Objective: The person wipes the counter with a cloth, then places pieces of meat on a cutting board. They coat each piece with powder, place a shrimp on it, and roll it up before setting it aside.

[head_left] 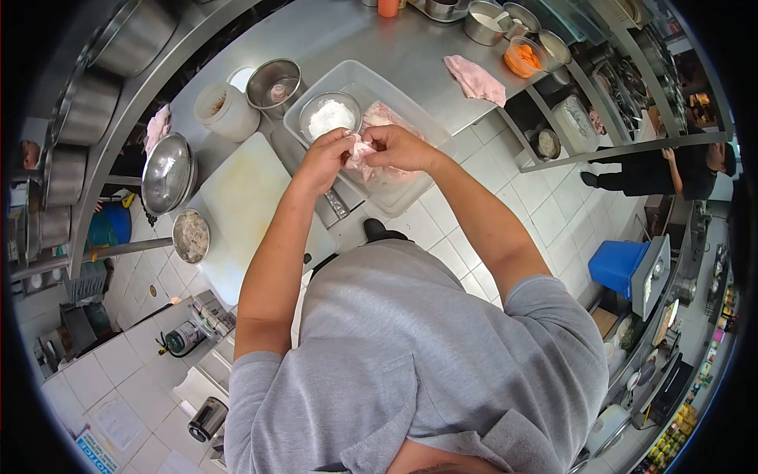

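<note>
My left hand (324, 161) and my right hand (400, 150) pinch a pale pink piece of raw meat (361, 153) between them. They hold it over a clear plastic tub (347, 69). More raw meat (385, 115) lies in the tub, partly hidden by my right hand. Just beyond my left hand, a metal bowl (357, 101) of white powder (331, 117) sits in the tub. Left of the tub, a large knife (335, 202) lies along the edge of a white cutting board (253, 201), its blade partly covered by my left hand and forearm.
A steel pot (273, 85) and a whitish plastic container (227, 113) stand left of the tub. At the right are a pink cloth (474, 79) and an orange-filled container (524, 57). A bowl (191, 236) sits by the board's left edge. Another person (663, 174) stands far right.
</note>
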Action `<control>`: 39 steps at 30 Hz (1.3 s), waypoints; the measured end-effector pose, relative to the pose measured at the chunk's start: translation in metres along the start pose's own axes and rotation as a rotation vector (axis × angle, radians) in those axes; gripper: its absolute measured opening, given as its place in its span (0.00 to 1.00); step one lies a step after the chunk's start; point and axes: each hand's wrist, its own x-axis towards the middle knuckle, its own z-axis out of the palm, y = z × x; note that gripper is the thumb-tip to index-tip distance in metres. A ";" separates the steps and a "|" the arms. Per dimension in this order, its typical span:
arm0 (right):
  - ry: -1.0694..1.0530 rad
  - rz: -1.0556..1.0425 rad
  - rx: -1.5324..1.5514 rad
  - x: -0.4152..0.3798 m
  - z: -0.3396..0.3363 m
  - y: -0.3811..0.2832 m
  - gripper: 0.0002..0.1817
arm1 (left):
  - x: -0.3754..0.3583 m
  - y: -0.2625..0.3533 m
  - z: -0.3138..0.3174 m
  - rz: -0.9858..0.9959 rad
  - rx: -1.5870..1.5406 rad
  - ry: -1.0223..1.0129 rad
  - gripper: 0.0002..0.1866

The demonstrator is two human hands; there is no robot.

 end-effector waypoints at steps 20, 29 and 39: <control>0.464 -0.231 -0.596 -0.037 0.020 -0.048 0.14 | 0.000 0.002 0.011 0.024 -0.032 0.174 0.05; 0.187 -0.390 -0.756 -0.064 -0.008 -0.045 0.15 | -0.008 0.027 0.002 0.100 -0.274 0.309 0.06; 0.209 -0.214 -0.022 -0.006 0.025 -0.043 0.25 | -0.051 0.087 -0.017 0.088 0.067 0.050 0.09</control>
